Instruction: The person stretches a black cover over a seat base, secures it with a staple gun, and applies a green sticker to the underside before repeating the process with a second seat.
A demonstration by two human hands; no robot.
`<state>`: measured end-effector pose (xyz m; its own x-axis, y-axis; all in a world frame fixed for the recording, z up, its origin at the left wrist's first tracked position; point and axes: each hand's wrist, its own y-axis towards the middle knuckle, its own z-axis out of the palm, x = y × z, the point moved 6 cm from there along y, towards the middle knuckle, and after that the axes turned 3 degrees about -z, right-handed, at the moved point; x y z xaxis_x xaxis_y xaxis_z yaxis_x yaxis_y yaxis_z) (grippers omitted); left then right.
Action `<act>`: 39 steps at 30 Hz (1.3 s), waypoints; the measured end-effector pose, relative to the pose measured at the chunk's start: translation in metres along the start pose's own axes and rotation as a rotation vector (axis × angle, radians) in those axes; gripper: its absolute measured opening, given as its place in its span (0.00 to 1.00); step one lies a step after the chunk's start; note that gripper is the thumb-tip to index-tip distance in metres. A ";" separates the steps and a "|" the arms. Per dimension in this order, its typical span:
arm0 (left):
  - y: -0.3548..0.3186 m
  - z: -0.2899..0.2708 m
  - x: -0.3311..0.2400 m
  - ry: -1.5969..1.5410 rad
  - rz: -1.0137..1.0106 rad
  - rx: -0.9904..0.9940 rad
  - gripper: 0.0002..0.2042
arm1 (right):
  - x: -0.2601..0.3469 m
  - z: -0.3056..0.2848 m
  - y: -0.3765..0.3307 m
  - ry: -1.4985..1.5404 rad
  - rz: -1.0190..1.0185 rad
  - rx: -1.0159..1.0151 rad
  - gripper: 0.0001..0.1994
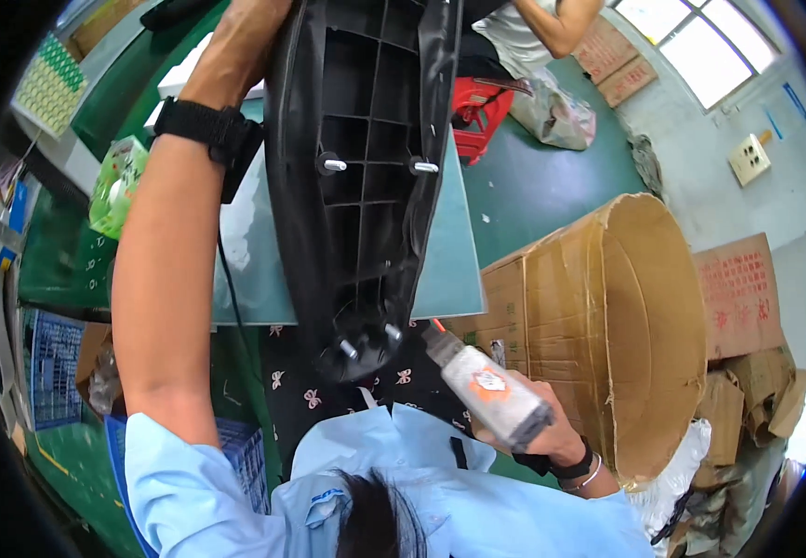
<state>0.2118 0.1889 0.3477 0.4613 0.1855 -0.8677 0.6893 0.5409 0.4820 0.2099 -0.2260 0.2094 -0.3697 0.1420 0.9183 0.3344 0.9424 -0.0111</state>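
Note:
A long black motorcycle seat (366,186) fills the middle, its ribbed plastic underside toward me, with metal studs showing and black cover material along its edges. My left hand (259,14) is up at the seat's far left side, cut off by the top of the picture. The fingers do not show, but the hand appears to hold the seat up. Low on the right, my right hand (552,418) is closed around a grey box-shaped hand tool (491,391) with a dark front and a narrow orange tip. That tip points up-left, beside the seat's near end.
Beneath the seat is a pale blue-green tabletop (449,270). A large round cardboard bin (598,344) stands close on my right. Another person (524,37) sits beyond the table by a red stool (482,116). Blue crates (54,363) are at left, and a dark cable (231,279) hangs near my left arm.

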 end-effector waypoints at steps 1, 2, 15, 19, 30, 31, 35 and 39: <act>-0.001 -0.001 -0.003 -0.012 -0.028 -0.124 0.35 | -0.004 0.001 0.002 -0.029 0.024 0.004 0.27; -0.003 0.007 -0.005 -0.018 -0.027 -0.121 0.35 | -0.003 0.002 0.006 -0.097 0.019 0.020 0.27; -0.014 0.043 -0.052 0.472 0.197 -0.315 0.36 | 0.002 0.013 0.033 -0.252 0.258 0.163 0.23; -0.029 0.040 -0.060 0.360 0.176 -0.294 0.35 | -0.006 0.024 0.022 -0.173 0.146 0.130 0.22; -0.068 0.025 -0.084 0.129 0.283 -0.263 0.36 | -0.018 0.059 0.002 0.561 0.540 0.190 0.25; -0.074 0.029 -0.089 0.134 0.285 -0.261 0.36 | -0.017 0.064 0.005 0.702 0.555 0.166 0.25; -0.101 0.014 -0.106 0.129 0.384 -0.398 0.35 | -0.017 0.063 -0.001 0.825 0.535 0.235 0.25; -0.129 -0.028 -0.101 0.145 0.418 -0.546 0.22 | -0.017 0.061 -0.005 0.846 0.483 0.208 0.25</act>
<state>0.0607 0.1239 0.3703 0.5212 0.5545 -0.6487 0.0739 0.7279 0.6817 0.1619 -0.2149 0.1698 0.5330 0.3373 0.7759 0.0979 0.8863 -0.4526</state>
